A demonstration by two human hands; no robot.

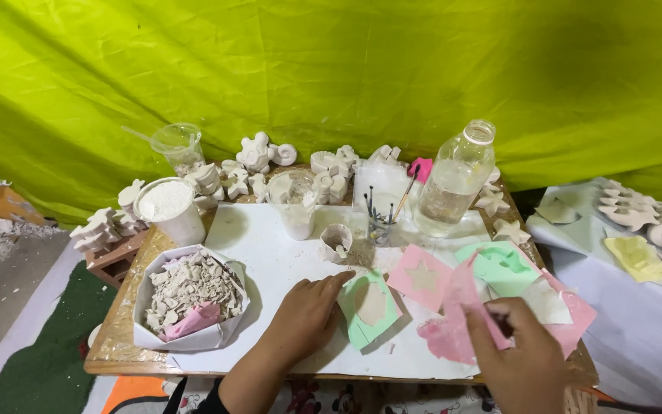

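1. At lower right, right hand [526,360]: grip pinched on pink mould [453,326], lifted just off the table [270,261].
2. Left hand [308,314]: fingers apart, flat, touching green mould [369,307].
3. Beyond: water bottle [453,184], brush cup [381,226].

Floppy pink mould [453,318], lifted, tilted
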